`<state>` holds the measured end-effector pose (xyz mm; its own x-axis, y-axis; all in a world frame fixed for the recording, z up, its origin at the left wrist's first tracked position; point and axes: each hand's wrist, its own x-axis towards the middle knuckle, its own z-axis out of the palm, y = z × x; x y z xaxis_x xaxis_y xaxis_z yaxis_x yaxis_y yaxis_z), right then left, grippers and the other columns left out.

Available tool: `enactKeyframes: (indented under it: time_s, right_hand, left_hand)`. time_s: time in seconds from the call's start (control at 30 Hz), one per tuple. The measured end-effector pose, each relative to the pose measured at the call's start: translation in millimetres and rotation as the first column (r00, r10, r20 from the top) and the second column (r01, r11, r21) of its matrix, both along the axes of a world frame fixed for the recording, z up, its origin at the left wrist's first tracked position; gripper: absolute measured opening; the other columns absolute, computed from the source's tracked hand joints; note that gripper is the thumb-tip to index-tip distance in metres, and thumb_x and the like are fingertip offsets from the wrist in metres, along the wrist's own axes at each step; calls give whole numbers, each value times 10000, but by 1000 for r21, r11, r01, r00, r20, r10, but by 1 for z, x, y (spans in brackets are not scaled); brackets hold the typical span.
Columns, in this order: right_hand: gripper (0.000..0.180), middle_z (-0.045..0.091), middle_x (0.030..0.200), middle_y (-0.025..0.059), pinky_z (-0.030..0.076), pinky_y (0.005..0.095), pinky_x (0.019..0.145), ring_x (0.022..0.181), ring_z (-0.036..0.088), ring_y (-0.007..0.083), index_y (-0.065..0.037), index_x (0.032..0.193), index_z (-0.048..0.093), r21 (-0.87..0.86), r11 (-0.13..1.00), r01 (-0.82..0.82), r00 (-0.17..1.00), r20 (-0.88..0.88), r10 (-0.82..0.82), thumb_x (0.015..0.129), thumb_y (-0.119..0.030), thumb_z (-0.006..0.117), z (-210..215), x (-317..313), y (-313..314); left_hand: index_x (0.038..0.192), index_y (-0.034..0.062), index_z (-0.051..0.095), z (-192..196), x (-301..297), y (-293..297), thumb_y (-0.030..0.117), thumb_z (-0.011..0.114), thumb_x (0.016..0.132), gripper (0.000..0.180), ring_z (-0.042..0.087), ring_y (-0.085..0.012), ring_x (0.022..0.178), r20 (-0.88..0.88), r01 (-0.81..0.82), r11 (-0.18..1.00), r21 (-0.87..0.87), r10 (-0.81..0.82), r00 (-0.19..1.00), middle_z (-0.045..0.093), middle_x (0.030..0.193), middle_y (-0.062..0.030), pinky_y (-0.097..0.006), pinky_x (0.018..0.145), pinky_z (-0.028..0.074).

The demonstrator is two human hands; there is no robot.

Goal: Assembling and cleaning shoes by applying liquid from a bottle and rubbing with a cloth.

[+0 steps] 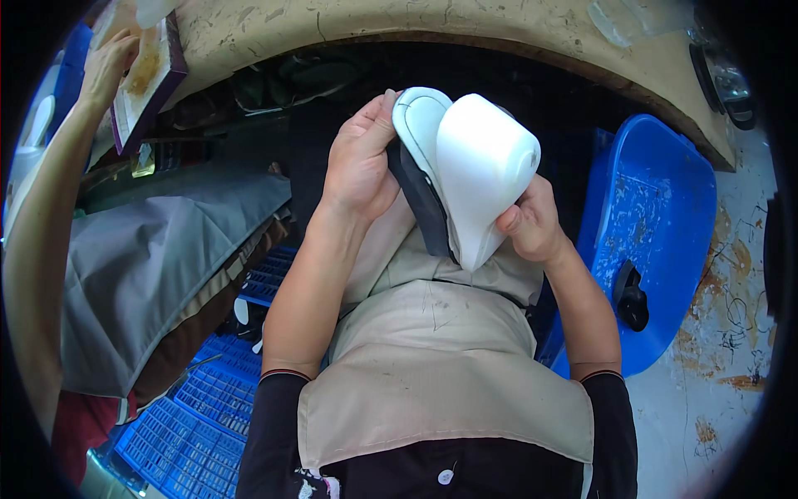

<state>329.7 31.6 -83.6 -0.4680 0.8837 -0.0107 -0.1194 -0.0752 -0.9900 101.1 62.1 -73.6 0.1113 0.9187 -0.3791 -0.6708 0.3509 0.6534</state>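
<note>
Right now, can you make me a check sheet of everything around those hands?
Surface: worn beige workbench, curved edge, scratched.
Job's things: white shoe form pressed against a dark sole with white insole, held over a beige apron.
Clutter: blue crate, blue plastic chair with a black piece on it.
Hands: left hand grips the sole; right hand grips the form.
Cables: nothing seen.
Surroundings: another person's arm at left, stained floor.

We cannot see our left hand's fingertips behind the black-soled shoe, nor our right hand's fingers under the white shoe last. A co-worker's forearm runs off the left edge; the space under the worktop is too dark to read.
</note>
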Motion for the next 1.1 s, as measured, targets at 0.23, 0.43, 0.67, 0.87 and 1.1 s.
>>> enactKeyframes:
  time_s: [0.23,0.43,0.67,0.87,1.1]
  right_hand:
    - [695,709,1079,194,570,347,785,867,703,278,46,1277,573,-70,997,-33,999,23,35,898,-509,752,2,-6,2]
    - [680,705,1081,200,579,351,781,875,707,282,47,1286,569,-107,992,-67,997,36,71,900,-481,757,3,-12,5]
    - [660,705,1087,200,583,351,769,881,711,289,49,1290,567,-98,990,-99,993,54,105,911,-460,748,-1,-19,7]
    - [654,703,1082,194,570,349,787,876,698,276,53,1298,563,-114,988,-108,991,63,115,916,-446,745,4,-20,10]
    - [616,701,1058,174,527,341,819,874,656,241,46,1309,563,-147,983,-108,980,150,130,905,-378,753,31,-13,15]
  left_hand:
    - [1181,22,662,4,-2,-4,229,483,1102,285,664,-126,876,53,4,999,-36,-2,999,710,1025,-87,-269,786,562]
    - [1136,10,684,4,-3,-7,269,541,1089,299,669,-113,840,111,-5,999,-52,11,994,711,976,-71,-247,761,570]
    - [1151,8,684,-4,-10,-11,277,543,1089,311,666,-112,835,65,-10,1000,-6,10,998,714,975,-73,-243,754,564]
    - [1165,1,680,7,-8,-8,286,541,1090,325,660,-115,850,-9,-50,999,-20,49,999,709,992,-82,-245,766,555]
    - [1188,-23,665,30,-1,-1,288,531,1094,352,633,-118,900,-79,-22,1000,12,23,997,693,1041,-96,-246,790,526]
